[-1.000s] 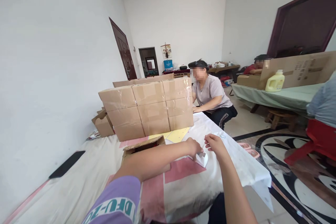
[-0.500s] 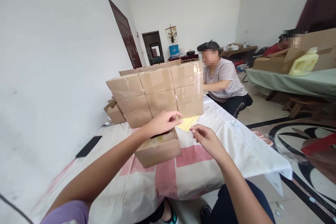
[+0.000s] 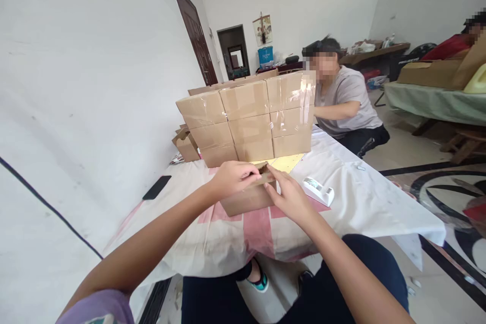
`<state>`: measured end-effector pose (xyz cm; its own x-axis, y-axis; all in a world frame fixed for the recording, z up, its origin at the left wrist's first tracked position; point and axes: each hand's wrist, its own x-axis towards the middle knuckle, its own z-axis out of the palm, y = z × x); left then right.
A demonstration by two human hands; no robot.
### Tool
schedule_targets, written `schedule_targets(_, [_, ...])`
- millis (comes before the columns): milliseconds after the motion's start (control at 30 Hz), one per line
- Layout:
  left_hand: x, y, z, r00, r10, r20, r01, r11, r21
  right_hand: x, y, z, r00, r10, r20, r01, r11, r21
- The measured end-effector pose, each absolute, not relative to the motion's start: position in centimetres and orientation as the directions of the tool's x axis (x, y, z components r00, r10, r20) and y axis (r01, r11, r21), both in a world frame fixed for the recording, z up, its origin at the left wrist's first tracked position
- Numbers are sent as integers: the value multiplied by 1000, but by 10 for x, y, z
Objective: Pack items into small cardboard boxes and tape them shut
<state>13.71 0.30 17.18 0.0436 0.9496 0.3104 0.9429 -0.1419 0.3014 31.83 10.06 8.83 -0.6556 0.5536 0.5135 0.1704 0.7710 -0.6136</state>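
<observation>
A small cardboard box sits on a cloth-covered table — the left hand curled over its top, its grip impossible to tell, the right hand at its right end, thumb and forefinger parted. A white tape dispenser rests nearby; behind stand stacked, taped cartons — a co-worker crouching alongside.
</observation>
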Motion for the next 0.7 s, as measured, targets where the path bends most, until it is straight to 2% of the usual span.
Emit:
schedule_targets(100, [117, 2, 171, -30, 945, 326, 955, -69, 289, 294, 118, 74, -657, 464, 594, 258, 879, -401])
schedule_targets(200, [97, 6, 167, -92, 958, 270, 951, 4, 308, 277, 135, 60, -750, 382, 540, 257, 920, -295])
schedule_targets(300, [80, 14, 157, -125, 976, 176, 925, 50, 376, 271, 143, 46, -798, 373, 474, 249, 920, -304])
schedule_targets(433, [65, 28, 140, -117, 993, 36, 885, 87, 457, 273, 143, 38, -794, 378, 475, 246, 916, -318])
schedule_targets(700, [62, 56, 117, -54, 994, -90, 836, 94, 540, 272, 145, 41, -797, 411, 443, 258, 895, -364])
